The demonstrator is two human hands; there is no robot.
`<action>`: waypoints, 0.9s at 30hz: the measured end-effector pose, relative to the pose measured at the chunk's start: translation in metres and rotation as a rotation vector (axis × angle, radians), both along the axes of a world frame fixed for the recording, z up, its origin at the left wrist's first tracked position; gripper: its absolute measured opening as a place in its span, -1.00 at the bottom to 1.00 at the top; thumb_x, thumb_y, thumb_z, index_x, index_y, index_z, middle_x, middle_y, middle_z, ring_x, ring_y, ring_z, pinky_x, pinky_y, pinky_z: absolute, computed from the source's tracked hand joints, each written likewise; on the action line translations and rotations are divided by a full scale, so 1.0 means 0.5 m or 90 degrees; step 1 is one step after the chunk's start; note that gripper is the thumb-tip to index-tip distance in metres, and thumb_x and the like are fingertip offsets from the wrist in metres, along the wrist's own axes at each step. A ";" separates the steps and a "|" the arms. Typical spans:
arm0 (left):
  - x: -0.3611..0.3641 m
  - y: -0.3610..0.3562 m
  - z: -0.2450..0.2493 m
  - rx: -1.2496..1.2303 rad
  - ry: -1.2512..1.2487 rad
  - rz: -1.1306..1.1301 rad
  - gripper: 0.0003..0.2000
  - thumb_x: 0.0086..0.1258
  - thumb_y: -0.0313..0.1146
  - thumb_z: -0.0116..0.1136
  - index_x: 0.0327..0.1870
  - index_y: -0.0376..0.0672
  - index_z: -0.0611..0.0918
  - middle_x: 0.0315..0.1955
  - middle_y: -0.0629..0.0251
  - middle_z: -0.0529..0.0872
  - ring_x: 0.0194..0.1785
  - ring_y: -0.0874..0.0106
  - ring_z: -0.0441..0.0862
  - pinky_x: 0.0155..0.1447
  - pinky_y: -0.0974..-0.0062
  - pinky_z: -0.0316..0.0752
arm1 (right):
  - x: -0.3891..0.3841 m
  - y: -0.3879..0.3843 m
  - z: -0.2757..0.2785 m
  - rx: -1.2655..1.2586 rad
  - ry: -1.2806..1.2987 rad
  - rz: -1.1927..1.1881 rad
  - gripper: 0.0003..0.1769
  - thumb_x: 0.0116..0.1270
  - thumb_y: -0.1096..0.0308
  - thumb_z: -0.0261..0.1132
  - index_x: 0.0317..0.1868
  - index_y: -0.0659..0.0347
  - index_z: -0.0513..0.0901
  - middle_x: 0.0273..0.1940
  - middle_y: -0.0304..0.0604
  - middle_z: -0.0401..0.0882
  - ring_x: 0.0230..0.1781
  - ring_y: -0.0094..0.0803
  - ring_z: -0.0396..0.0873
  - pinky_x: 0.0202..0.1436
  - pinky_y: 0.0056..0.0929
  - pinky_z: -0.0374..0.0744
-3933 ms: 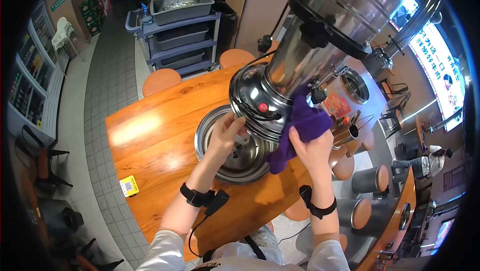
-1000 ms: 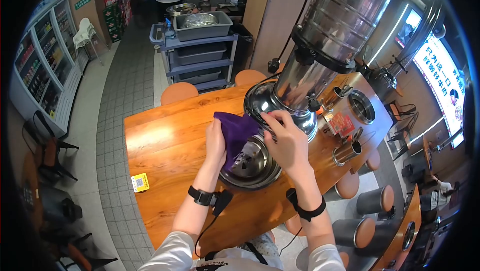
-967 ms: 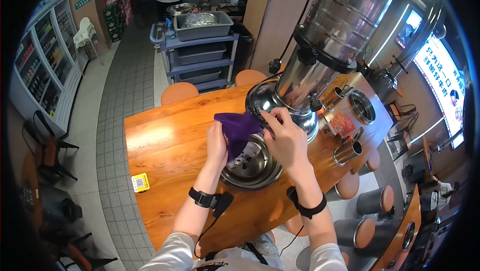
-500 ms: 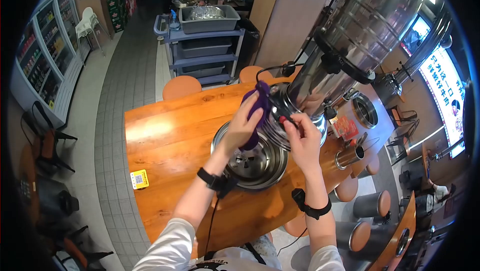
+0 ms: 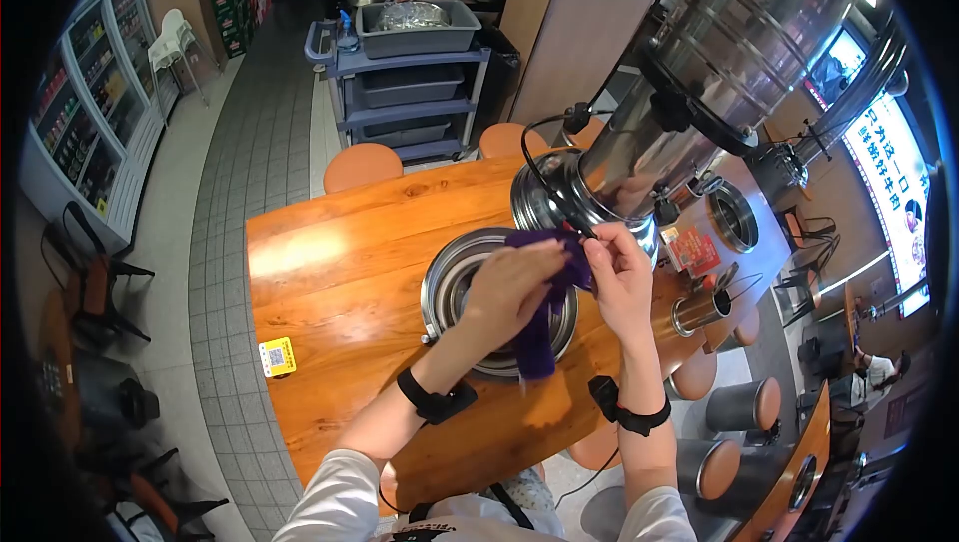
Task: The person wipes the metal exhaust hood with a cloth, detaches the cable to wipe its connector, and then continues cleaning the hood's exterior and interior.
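My left hand point(image 5: 514, 290), closed on a purple cloth point(image 5: 536, 350), is over a round metal pot set in the wooden table point(image 5: 340, 272). Part of the cloth hangs down across the pot rim point(image 5: 432, 287), and part bunches up beside my right hand point(image 5: 621, 274). My right hand pinches the lower end of a black cable-like strip point(image 5: 544, 177), with a bit of red near the fingertips. That strip curves down in front of a shiny steel exhaust pipe point(image 5: 629, 167) with a wide round base. My fingers hide just how the cloth meets the strip.
Behind the table are a grey cart point(image 5: 410, 64) with tubs and several round stools point(image 5: 363, 170). A steel utensil holder point(image 5: 702, 310) and a red card point(image 5: 691, 250) lie right. A yellow code tag point(image 5: 279, 356) is at the left edge. Other people are farther off.
My left hand and the purple cloth have moved down and right, away from the pipe base. My right hand has shifted slightly right, and the black strip now stretches down to it.
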State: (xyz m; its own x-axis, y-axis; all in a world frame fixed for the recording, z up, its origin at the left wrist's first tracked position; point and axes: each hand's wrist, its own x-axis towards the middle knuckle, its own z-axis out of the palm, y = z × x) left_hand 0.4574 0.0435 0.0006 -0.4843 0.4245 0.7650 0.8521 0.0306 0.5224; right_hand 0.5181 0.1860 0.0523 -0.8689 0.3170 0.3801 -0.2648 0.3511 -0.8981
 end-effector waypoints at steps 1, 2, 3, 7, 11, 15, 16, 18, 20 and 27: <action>-0.017 0.000 -0.002 0.011 -0.004 0.013 -0.62 0.06 -0.58 0.13 -0.02 -0.15 0.54 -0.02 0.19 0.58 0.07 0.31 0.52 0.01 0.38 0.39 | 0.000 -0.009 0.011 -0.072 -0.030 0.015 -0.88 0.28 0.45 0.19 -0.23 0.34 0.49 -0.54 -0.44 0.33 -0.62 -0.77 0.11 -0.55 -0.72 0.13; -0.040 0.007 -0.007 0.069 -0.024 -0.003 -0.65 0.11 -0.59 0.10 -0.02 -0.19 0.54 -0.02 0.13 0.58 0.06 0.26 0.52 0.03 0.38 0.40 | -0.003 -0.014 0.019 -0.144 -0.060 0.029 -0.87 0.28 0.45 0.19 -0.22 0.35 0.49 -0.50 -0.41 0.38 -0.62 -0.77 0.13 -0.55 -0.72 0.15; -0.062 0.015 -0.010 0.075 -0.072 0.028 -0.68 0.16 -0.56 0.08 -0.02 -0.22 0.53 -0.04 0.11 0.58 0.04 0.23 0.52 0.03 0.37 0.40 | -0.010 -0.012 0.015 -0.145 -0.059 0.032 -0.87 0.28 0.45 0.19 -0.22 0.35 0.49 -0.50 -0.41 0.38 -0.62 -0.77 0.13 -0.55 -0.72 0.15; -0.142 0.031 0.032 0.023 -0.272 -0.029 -0.74 0.28 -0.49 0.01 -0.02 -0.28 0.51 -0.09 0.06 0.60 -0.01 0.14 0.54 0.04 0.38 0.41 | -0.020 -0.004 -0.001 0.004 -0.020 -0.020 -0.86 0.25 0.48 0.20 -0.20 0.36 0.52 -0.45 -0.34 0.44 -0.61 -0.75 0.20 -0.54 -0.73 0.20; -0.149 0.068 0.060 0.022 -0.195 -0.113 -0.74 0.22 -0.54 0.03 -0.05 -0.25 0.52 -0.10 0.15 0.61 -0.01 0.16 0.54 0.03 0.38 0.42 | -0.005 -0.006 0.010 0.153 0.007 -0.051 -0.84 0.16 0.56 0.23 -0.21 0.33 0.55 -0.39 -0.25 0.46 -0.63 -0.67 0.24 -0.54 -0.71 0.25; -0.140 0.072 0.036 0.038 0.048 -0.077 -0.66 -0.08 -0.67 0.09 -0.21 -0.13 0.58 -0.11 0.27 0.58 0.00 0.21 0.48 0.05 0.35 0.38 | 0.021 -0.004 0.007 0.039 0.111 -0.050 -0.75 0.08 0.66 0.23 -0.18 0.29 0.56 -0.19 -0.18 0.47 -0.63 -0.67 0.28 -0.55 -0.71 0.29; -0.133 0.071 0.039 0.033 0.048 -0.088 -0.66 -0.08 -0.67 0.09 -0.21 -0.13 0.58 -0.11 0.27 0.58 0.00 0.21 0.48 0.05 0.35 0.38 | 0.031 -0.001 -0.002 -0.111 0.150 -0.042 -0.72 0.06 0.68 0.23 -0.17 0.28 0.56 -0.16 -0.18 0.46 -0.62 -0.67 0.30 -0.55 -0.71 0.31; -0.121 0.068 0.047 0.014 0.044 -0.041 -0.66 -0.09 -0.67 0.07 -0.23 -0.15 0.59 -0.14 0.28 0.57 -0.08 0.20 0.47 0.04 0.34 0.36 | 0.056 0.049 -0.053 0.156 0.211 -0.216 -0.70 0.00 0.71 0.24 -0.21 0.28 0.57 -0.05 -0.12 0.44 -0.62 -0.70 0.37 -0.56 -0.72 0.41; -0.112 0.067 0.046 -0.005 0.049 -0.038 -0.68 -0.06 -0.69 0.05 -0.24 -0.18 0.59 -0.19 0.25 0.54 -0.12 0.20 0.45 -0.01 0.35 0.38 | 0.088 0.068 -0.072 0.227 0.231 -0.338 -0.66 -0.04 0.65 0.30 -0.18 0.26 0.59 0.02 -0.08 0.41 -0.40 -0.52 0.47 -0.32 -0.58 0.49; -0.059 0.018 0.067 -0.017 -0.104 -0.088 -0.69 -0.03 -0.75 -0.06 -0.24 -0.28 0.59 -0.26 0.18 0.47 -0.25 0.35 0.49 -0.25 0.56 0.42 | 0.092 0.074 -0.121 0.304 0.180 -0.283 -0.42 0.04 0.06 0.30 0.05 0.21 0.54 0.24 0.05 0.27 0.31 0.06 0.07 0.31 -0.06 0.06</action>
